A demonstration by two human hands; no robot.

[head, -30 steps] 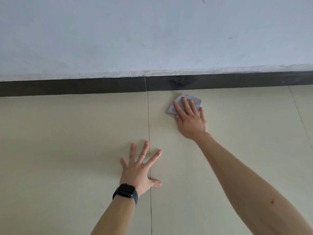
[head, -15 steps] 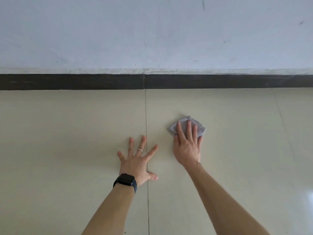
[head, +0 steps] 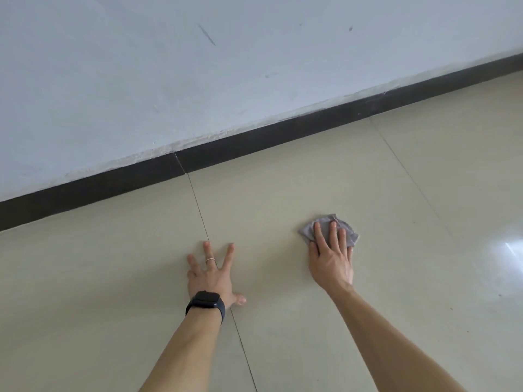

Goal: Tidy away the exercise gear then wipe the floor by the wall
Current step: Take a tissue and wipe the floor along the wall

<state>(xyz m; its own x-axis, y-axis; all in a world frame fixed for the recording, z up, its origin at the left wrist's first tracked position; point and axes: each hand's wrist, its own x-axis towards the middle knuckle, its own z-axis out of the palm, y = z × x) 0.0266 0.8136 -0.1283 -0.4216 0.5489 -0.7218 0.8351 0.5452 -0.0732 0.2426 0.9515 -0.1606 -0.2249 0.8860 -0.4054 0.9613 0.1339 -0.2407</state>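
Observation:
A small grey cloth (head: 349, 232) lies flat on the beige tiled floor (head: 283, 193), well short of the wall. My right hand (head: 331, 257) presses down on it with the fingers laid flat over most of it. My left hand (head: 210, 274) rests palm down on the floor to the left, fingers spread, holding nothing. It wears a ring and a black watch (head: 206, 302). No exercise gear is in view.
A dark skirting board (head: 226, 149) runs slantwise along the foot of the white wall (head: 198, 66). Thin tile joints cross the floor, one passing under my left hand. A bright reflection (head: 509, 247) shines on the tiles at the right.
My right hand has drawn the cloth back from the skirting board toward me and to the right. The view has tilted, so the wall now slants. My left hand stays planted.

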